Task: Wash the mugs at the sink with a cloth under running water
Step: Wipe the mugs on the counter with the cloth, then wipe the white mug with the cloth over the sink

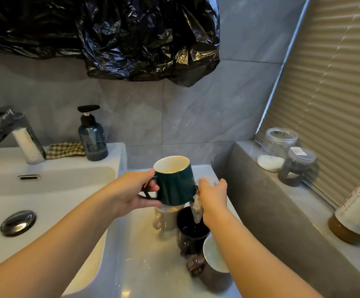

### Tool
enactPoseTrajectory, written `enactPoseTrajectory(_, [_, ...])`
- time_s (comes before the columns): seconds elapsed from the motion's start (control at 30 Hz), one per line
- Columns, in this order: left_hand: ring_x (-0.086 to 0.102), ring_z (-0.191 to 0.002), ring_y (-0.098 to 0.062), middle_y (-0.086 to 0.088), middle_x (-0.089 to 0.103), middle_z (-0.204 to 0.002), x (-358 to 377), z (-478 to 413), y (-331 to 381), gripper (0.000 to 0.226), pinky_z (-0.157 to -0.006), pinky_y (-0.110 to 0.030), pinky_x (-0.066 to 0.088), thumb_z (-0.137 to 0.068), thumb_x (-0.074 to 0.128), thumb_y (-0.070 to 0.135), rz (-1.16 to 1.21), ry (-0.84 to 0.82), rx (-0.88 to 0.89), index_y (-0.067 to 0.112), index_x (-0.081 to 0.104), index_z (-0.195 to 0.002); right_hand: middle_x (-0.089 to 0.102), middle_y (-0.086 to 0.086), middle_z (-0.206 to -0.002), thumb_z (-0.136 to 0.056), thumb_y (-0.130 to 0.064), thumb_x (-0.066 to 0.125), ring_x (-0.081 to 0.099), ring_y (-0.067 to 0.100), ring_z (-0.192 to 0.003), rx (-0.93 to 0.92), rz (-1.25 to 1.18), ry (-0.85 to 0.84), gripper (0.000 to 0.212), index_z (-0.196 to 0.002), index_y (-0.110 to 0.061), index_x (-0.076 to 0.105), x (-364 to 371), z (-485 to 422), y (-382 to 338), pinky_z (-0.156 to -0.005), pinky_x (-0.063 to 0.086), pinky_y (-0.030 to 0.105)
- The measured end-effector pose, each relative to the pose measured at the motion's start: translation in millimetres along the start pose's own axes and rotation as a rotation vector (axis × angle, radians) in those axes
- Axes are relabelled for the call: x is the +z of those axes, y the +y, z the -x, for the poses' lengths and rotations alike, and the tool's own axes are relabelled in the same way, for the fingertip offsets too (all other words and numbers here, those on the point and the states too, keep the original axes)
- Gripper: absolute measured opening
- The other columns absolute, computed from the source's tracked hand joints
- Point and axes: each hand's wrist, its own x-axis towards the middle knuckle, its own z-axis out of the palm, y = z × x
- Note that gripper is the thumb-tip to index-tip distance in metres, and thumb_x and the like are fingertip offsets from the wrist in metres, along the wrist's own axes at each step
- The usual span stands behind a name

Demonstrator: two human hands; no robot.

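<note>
Grey-tiled washroom: white sink at the left, tap at its far left with no stream visible, white counter to the right of the basin. Black plastic bag draped on the wall above. Soap bottle and checked rag beside the tap. Jars on the ledge at the right.

Over the counter, well right of the tap: green mug, lifted and tilted, mouth toward the camera, white inside looking clean. Left hand curled round the handle, thumb up by the rim. Right hand just beside the mug's right wall, pinching a pale cloth, the loose end dangling above a dark mug. Hands apart, green mug between them.

On the counter beneath: cream mug farthest, dark mug in the middle, brown mug nearest.

Probably somewhere in the middle of the job: one mug in hand, three set down, washed or waiting impossible to tell. No rinsing under the tap at this point.
</note>
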Motion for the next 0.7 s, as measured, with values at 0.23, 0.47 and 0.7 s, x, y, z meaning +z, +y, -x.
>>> enactPoseTrajectory(0.23, [0.056,-0.076,-0.020,-0.007,0.053,-0.068,-9,-80,2,0.023,-0.082,-0.047,0.051,-0.099,0.044,0.016,0.157,0.246,-0.094,0.007,0.052,-0.079,0.062,0.019,-0.107,-0.085,-0.018,0.058,0.060,0.028,-0.086,-0.110,0.262,-0.060,0.037,-0.117,-0.002,0.051,36,-50,-12,-0.083,0.053,0.043])
enactPoseTrajectory(0.47, [0.051,-0.090,-0.028,-0.012,0.055,-0.087,-19,-173,-28,0.026,-0.076,-0.041,0.051,-0.096,0.044,0.013,0.169,0.441,-0.151,0.006,0.051,-0.071,0.065,0.017,-0.092,-0.095,-0.022,0.045,0.066,0.028,-0.080,-0.081,0.293,-0.171,0.014,-0.104,-0.012,0.050,65,-92,-5,-0.060,0.048,0.030])
enactPoseTrajectory(0.7, [0.049,-0.074,-0.022,-0.011,0.055,-0.094,-22,-209,-43,0.029,-0.087,-0.040,0.049,-0.098,0.043,0.018,0.181,0.557,-0.156,0.008,0.052,-0.072,0.058,0.005,-0.079,-0.095,-0.019,0.047,0.059,0.021,-0.071,-0.066,0.305,-0.231,0.002,-0.097,-0.019,0.049,80,-118,9,-0.054,0.046,0.025])
